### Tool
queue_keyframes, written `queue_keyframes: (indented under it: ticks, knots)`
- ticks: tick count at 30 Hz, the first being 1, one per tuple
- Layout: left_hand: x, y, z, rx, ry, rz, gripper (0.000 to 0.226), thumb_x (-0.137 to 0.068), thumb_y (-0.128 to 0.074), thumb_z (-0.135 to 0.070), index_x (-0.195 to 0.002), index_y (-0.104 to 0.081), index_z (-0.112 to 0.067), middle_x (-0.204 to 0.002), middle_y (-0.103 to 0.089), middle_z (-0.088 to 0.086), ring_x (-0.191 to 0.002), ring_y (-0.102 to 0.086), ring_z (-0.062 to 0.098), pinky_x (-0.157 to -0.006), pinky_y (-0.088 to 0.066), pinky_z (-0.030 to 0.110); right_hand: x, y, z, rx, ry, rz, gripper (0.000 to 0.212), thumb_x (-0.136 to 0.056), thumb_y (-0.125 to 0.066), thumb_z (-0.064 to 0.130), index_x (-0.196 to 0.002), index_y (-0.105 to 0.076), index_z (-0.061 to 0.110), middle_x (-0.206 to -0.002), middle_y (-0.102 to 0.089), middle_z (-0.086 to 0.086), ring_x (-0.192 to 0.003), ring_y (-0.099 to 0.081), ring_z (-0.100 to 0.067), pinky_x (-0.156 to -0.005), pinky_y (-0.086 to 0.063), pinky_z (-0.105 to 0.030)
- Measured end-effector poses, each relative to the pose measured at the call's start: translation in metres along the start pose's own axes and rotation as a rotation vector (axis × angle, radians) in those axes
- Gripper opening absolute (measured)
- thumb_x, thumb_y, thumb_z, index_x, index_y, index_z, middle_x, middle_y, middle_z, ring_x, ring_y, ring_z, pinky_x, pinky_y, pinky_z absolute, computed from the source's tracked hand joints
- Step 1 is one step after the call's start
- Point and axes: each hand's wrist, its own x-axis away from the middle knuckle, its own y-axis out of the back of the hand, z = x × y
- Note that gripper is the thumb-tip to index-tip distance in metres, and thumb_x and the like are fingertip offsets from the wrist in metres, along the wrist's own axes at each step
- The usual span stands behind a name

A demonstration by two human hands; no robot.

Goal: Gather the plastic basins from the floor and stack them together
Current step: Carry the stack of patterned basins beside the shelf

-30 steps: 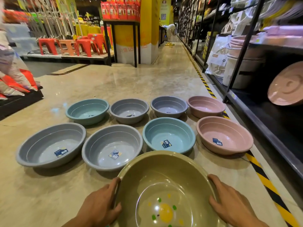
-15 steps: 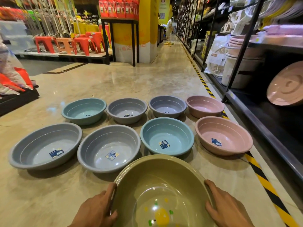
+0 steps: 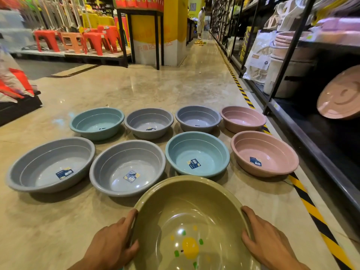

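Observation:
I hold an olive-green basin (image 3: 185,201) with a yellow flower print at the bottom of the view, my left hand (image 3: 113,244) on its left rim and my right hand (image 3: 266,238) on its right rim. Several basins lie on the floor in two rows beyond it. The near row has two large grey basins (image 3: 50,164) (image 3: 127,166), a teal basin (image 3: 196,152) and a pink basin (image 3: 265,152). The far row has a teal basin (image 3: 97,122), two grey basins (image 3: 149,122) (image 3: 197,118) and a pink basin (image 3: 242,118).
Black shelving (image 3: 311,152) with stacked pink basins and a lid runs along the right, behind a yellow-black floor stripe (image 3: 309,207). Red and orange stools (image 3: 78,39) stand at the far left. A yellow pillar (image 3: 171,36) and a person (image 3: 200,22) are down the aisle.
The view has shifted slightly, and the olive basin sits a little lower in frame. Both hands keep their hold on its rim.

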Motion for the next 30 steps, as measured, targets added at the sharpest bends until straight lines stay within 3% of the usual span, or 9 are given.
queue_keyframes:
  ticks: [7, 10, 12, 16, 19, 22, 24, 30]
  knots:
    - [0.002, 0.002, -0.003, -0.016, 0.012, 0.046, 0.099, -0.063, -0.020, -0.074, -0.153, -0.011, -0.036, -0.138, -0.053, -0.014, -0.108, -0.064, 0.014, -0.085, -0.047, 0.025, 0.003, 0.001, 0.000, 0.007, -0.016, 0.016, 0.063, -0.087, -0.037, 0.053, -0.145, -0.013, 0.044, -0.123, -0.058, 0.015, -0.100, -0.061, -0.012, -0.076, -0.051, -0.032]
    - [0.003, 0.005, -0.004, -0.030, 0.003, 0.023, 0.085, -0.074, -0.026, -0.074, -0.151, -0.013, -0.040, -0.133, -0.055, -0.016, -0.103, -0.063, 0.012, -0.084, -0.048, 0.024, 0.004, 0.003, 0.001, 0.019, -0.008, 0.008, 0.065, -0.086, -0.036, 0.057, -0.145, -0.013, 0.043, -0.120, -0.057, 0.013, -0.101, -0.061, -0.011, -0.077, -0.051, -0.031]
    - [0.003, 0.009, -0.003, -0.022, 0.000, 0.000, 0.070, -0.084, -0.034, -0.069, -0.147, -0.020, -0.043, -0.121, -0.056, -0.018, -0.092, -0.057, 0.009, -0.077, -0.044, 0.023, 0.004, 0.006, 0.003, 0.053, -0.005, 0.005, 0.062, -0.087, -0.035, 0.060, -0.143, -0.018, 0.042, -0.113, -0.055, 0.012, -0.099, -0.059, -0.011, -0.076, -0.050, -0.030]
    - [-0.004, 0.030, -0.001, -0.087, -0.016, 0.007, 0.059, -0.081, -0.030, -0.070, -0.131, -0.044, -0.041, -0.120, -0.060, -0.017, -0.105, -0.061, 0.006, -0.071, -0.040, 0.022, -0.008, 0.019, 0.013, 0.143, -0.026, 0.024, 0.051, -0.090, -0.037, 0.059, -0.136, -0.032, 0.039, -0.114, -0.054, 0.012, -0.102, -0.057, -0.011, -0.077, -0.051, -0.029]
    - [-0.023, 0.068, -0.010, -0.124, -0.050, -0.006, 0.041, -0.088, -0.043, -0.059, -0.121, -0.055, -0.037, -0.114, -0.064, -0.014, -0.099, -0.063, 0.007, -0.072, -0.045, 0.021, -0.034, 0.046, 0.029, 0.176, -0.006, 0.010, 0.037, -0.094, -0.041, 0.053, -0.127, -0.047, 0.036, -0.120, -0.059, 0.011, -0.104, -0.060, -0.011, -0.082, -0.053, -0.030]
    - [-0.052, 0.122, -0.019, -0.133, -0.027, -0.039, 0.033, -0.092, -0.053, -0.052, -0.120, -0.058, -0.035, -0.116, -0.066, -0.010, -0.090, -0.057, 0.008, -0.071, -0.042, 0.018, -0.067, 0.087, 0.054, 0.163, 0.049, -0.010, 0.028, -0.093, -0.049, 0.047, -0.115, -0.058, 0.032, -0.111, -0.065, 0.010, -0.094, -0.063, -0.010, -0.081, -0.057, -0.031]
    - [-0.065, 0.160, -0.020, -0.127, -0.008, -0.082, 0.035, -0.092, -0.056, -0.050, -0.122, -0.059, -0.033, -0.118, -0.067, -0.008, -0.087, -0.054, 0.007, -0.072, -0.042, 0.020, -0.084, 0.120, 0.075, 0.152, 0.088, -0.030, 0.024, -0.093, -0.051, 0.044, -0.110, -0.060, 0.030, -0.103, -0.065, 0.008, -0.086, -0.062, -0.010, -0.076, -0.057, -0.032]
    - [-0.051, 0.301, -0.014, -0.100, 0.046, -0.068, 0.032, -0.089, -0.056, -0.050, -0.114, -0.063, -0.031, -0.114, -0.071, -0.004, -0.096, -0.065, 0.019, -0.076, -0.052, 0.031, -0.102, 0.257, 0.166, 0.177, 0.149, 0.025, 0.025, -0.092, -0.052, 0.042, -0.111, -0.059, 0.026, -0.109, -0.064, 0.002, -0.097, -0.061, -0.022, -0.079, -0.052, -0.037]
